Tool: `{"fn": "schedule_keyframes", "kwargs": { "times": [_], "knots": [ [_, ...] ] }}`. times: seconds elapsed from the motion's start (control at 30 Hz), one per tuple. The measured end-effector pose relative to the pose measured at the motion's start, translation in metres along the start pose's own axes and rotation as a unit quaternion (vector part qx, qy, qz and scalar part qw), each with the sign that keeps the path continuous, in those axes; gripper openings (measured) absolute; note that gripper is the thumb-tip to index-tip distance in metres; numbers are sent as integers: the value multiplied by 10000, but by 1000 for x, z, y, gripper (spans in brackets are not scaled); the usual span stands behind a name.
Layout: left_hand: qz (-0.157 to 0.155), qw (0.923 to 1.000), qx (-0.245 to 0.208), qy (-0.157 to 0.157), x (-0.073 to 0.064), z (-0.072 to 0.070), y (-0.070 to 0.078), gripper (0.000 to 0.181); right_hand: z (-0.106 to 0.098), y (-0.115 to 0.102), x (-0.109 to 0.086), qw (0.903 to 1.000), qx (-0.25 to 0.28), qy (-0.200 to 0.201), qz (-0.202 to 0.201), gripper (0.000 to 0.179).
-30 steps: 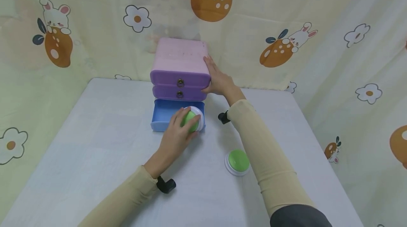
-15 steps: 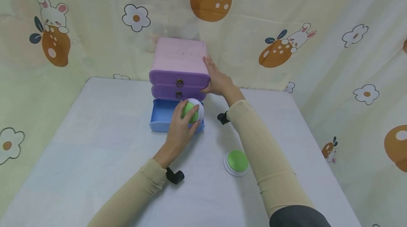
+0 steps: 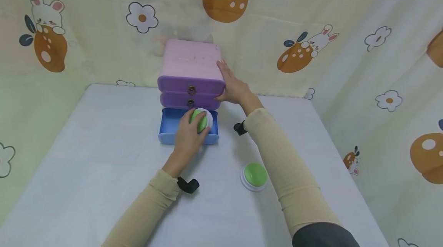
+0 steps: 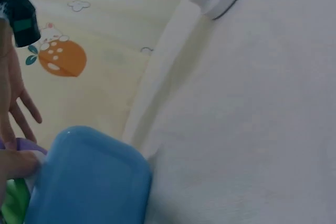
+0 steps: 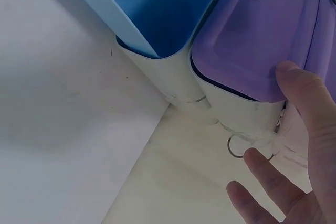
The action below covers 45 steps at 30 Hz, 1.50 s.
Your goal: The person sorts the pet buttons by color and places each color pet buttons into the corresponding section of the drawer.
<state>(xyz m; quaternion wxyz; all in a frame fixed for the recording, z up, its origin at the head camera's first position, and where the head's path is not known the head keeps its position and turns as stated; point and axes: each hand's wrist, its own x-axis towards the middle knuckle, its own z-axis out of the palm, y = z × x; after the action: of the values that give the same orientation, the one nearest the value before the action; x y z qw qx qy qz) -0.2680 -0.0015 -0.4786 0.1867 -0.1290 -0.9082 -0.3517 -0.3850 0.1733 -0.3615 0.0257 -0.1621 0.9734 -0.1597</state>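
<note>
A push button with a green dome and white base [image 3: 204, 123] is gripped by my left hand [image 3: 185, 137], fingers curled round it. Tilted, it sits over the right part of the pulled-out blue drawer [image 3: 166, 138]; whether it touches the drawer floor I cannot tell. In the left wrist view its green dome [image 4: 16, 200] partly shows beside the drawer's front [image 4: 94, 177]. My right hand [image 3: 236, 88] rests against the right side of the pink and purple drawer cabinet [image 3: 192, 60]. Its thumb touches a purple drawer's edge [image 5: 252, 51], the other fingers spread.
A second green and white push button [image 3: 255, 174] stands on the white table [image 3: 104, 154], left of the right forearm. Two shut purple drawers with ring pulls sit above the blue one. Behind hangs a patterned cloth [image 3: 104, 47] along the table's back edge.
My left hand has brought the push button up and back from the drawer's front right corner, further in over the blue drawer. My right hand stays against the cabinet. The head view has shifted slightly.
</note>
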Motion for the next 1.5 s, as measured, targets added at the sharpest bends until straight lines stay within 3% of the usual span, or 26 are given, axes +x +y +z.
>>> {"fn": "schedule_keyframes", "kwargs": {
  "times": [0.2,0.5,0.97,1.17,1.3,1.5],
  "knots": [
    [-456,9961,397,-642,10,-10,-3,51,0,-3,-1,9999,97,-65,43,127],
    [-776,9934,366,-768,20,-19,-10,47,1,-1,0,9998,177,-52,65,127],
    [-1215,9822,765,-1212,28,-27,-20,48,1,2,2,9997,236,-66,46,127],
    [-1032,9789,961,-1478,35,-29,-21,46,3,4,3,9997,235,-46,-38,127],
    [-831,9716,1332,-1771,40,-33,-23,44,3,3,3,9997,236,-50,-64,127],
    [-142,9565,1953,-2163,46,-43,-33,39,2,3,3,9997,245,-67,-60,127]
  ]
}}
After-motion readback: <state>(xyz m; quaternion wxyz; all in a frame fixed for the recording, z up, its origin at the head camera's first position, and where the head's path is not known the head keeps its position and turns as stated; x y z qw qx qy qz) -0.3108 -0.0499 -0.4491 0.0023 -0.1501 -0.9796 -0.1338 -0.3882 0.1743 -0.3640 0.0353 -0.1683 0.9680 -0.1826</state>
